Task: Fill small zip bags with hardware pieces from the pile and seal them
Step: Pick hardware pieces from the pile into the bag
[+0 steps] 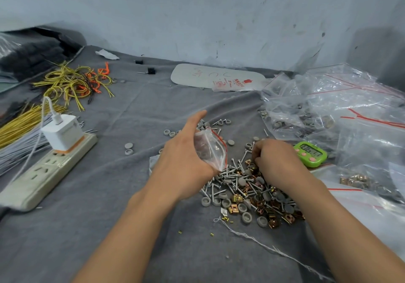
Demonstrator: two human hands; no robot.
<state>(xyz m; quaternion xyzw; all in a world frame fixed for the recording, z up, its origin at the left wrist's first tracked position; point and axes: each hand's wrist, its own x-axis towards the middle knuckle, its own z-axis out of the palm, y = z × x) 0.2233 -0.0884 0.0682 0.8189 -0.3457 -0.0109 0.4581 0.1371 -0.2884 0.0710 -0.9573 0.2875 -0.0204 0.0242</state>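
Note:
A pile of hardware (249, 192) lies on the grey cloth: silver screws, grey round caps and brass-coloured clips. My left hand (186, 157) holds a small clear zip bag (211, 149) with a red seal strip, its mouth facing right above the pile's upper left edge. Some pieces show dimly inside the bag. My right hand (276, 159) is curled with its fingertips down in the pile near the brass clips; what it pinches is hidden by the fingers.
A green timer (310, 153) sits just right of my right hand. Filled and empty clear bags (341, 111) heap at the right. A power strip with a white charger (59, 138) and bundles of yellow and orange wires (74, 83) lie left. A white thread (263, 241) trails below the pile.

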